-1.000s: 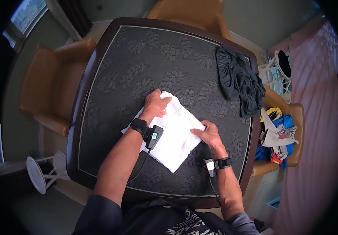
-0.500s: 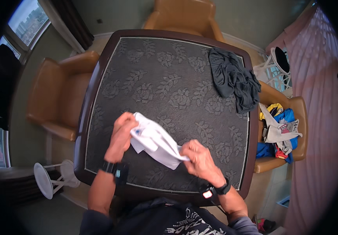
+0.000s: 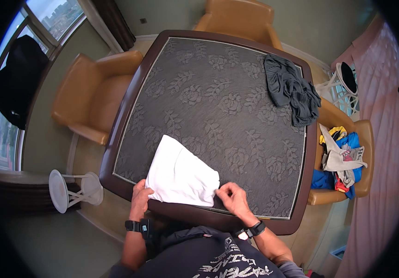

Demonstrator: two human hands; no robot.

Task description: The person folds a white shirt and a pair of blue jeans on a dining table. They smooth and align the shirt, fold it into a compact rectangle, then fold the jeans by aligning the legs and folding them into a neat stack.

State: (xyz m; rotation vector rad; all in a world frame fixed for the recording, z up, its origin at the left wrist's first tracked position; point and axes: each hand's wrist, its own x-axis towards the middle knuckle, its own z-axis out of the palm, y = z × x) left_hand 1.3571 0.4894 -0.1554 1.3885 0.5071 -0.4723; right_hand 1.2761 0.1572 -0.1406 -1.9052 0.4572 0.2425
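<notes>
A folded piece of white cloth [image 3: 179, 173], perhaps a garment, lies flat at the near edge of the table. At its near left corner, my left hand [image 3: 140, 199] is closed on the edge, thumb on top. My right hand [image 3: 234, 199] is at the right edge, fingers pinched together against the cloth. Each wrist carries a dark strap with a small device. What lies within the folds is hidden.
The dark table [image 3: 109, 160] has a floral-patterned top. A crumpled dark grey garment [image 3: 292, 90] lies at its far right. Tan armchairs stand left [image 3: 90, 99] and beyond [image 3: 241, 18]. A right armchair [image 3: 367, 139] holds colourful clothes [image 3: 343, 157]. A white stool [image 3: 59, 191] stands lower left.
The white cloth has gone from being held up and bunched between both hands to lying spread flat. Both hands have come nearer to my body, and the view has shifted.
</notes>
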